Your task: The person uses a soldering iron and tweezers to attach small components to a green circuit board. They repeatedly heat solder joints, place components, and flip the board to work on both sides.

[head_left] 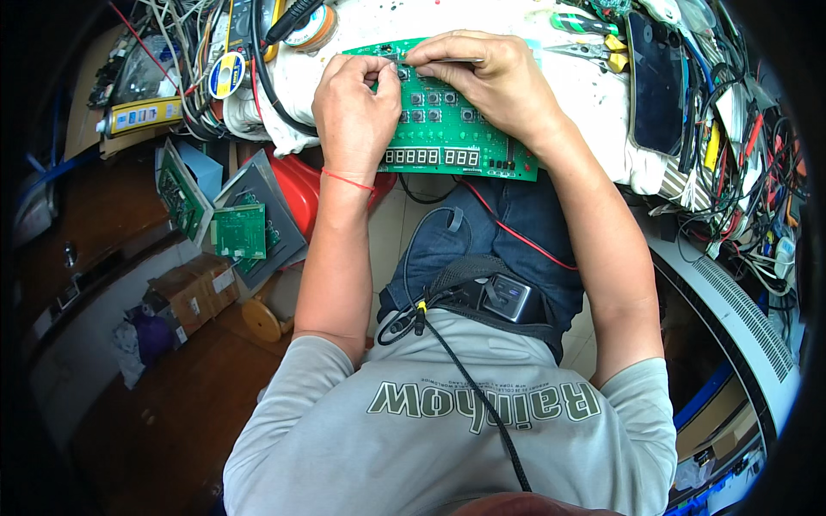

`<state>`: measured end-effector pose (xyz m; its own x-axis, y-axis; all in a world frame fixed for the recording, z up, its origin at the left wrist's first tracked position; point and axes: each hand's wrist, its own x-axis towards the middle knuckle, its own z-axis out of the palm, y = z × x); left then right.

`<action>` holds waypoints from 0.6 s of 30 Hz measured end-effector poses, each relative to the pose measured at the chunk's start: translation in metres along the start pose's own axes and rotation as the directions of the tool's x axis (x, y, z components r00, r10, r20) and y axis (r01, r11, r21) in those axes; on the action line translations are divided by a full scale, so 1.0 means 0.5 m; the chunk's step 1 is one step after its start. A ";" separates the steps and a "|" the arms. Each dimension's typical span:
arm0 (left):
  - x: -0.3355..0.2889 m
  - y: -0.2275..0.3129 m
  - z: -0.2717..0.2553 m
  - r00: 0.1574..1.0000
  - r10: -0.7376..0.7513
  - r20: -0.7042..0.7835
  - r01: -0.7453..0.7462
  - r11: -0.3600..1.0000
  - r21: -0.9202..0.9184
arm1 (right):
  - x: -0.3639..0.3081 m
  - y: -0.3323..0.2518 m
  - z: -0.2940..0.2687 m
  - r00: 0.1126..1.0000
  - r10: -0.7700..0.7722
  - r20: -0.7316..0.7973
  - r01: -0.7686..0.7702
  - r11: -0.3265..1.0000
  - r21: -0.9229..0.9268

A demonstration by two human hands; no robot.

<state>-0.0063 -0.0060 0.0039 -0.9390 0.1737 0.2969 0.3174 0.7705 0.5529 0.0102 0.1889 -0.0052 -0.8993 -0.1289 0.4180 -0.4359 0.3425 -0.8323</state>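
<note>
A green rectangular circuit board [439, 133] with small square push buttons and a row of digit displays was set at the near edge of the white-covered surface [594, 116], its lower edge placed above the lap. A slim grey metal tool [460, 60] was gripped between the fingers of the right hand [499, 77] over the board's upper part. The fingers of the left hand [354, 103] were bunched at the board's upper left; whether anything was pinched there could not be told. Yellow-handled metal pliers [594, 56] were seen to the right.
</note>
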 end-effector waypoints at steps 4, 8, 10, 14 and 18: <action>0.000 0.001 0.005 1.000 0.000 -0.024 -0.001 0.999 -0.038 | -0.002 0.003 0.002 0.999 0.041 -0.004 -0.041 0.999 0.015; -0.003 0.002 0.009 0.999 -0.005 -0.032 0.005 1.000 -0.018 | -0.004 0.008 0.005 0.999 0.038 -0.010 -0.038 0.999 -0.003; -0.004 0.001 0.010 1.000 -0.002 -0.030 0.002 1.000 -0.014 | -0.005 0.009 0.005 1.000 0.027 -0.013 -0.027 0.999 -0.021; -0.006 0.002 0.012 0.999 0.003 -0.036 -0.003 1.000 0.009 | -0.005 0.012 0.005 0.999 -0.024 -0.020 0.023 0.998 -0.051; -0.008 0.001 0.015 0.999 0.017 -0.043 -0.017 1.000 0.018 | -0.006 0.013 0.007 0.998 -0.067 -0.020 0.065 0.995 -0.079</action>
<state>-0.0035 -0.0016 -0.0027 -0.9268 0.1605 0.3396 0.3304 0.7787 0.5334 0.0101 0.1883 -0.0133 -0.8672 -0.1332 0.4797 -0.4894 0.4054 -0.7721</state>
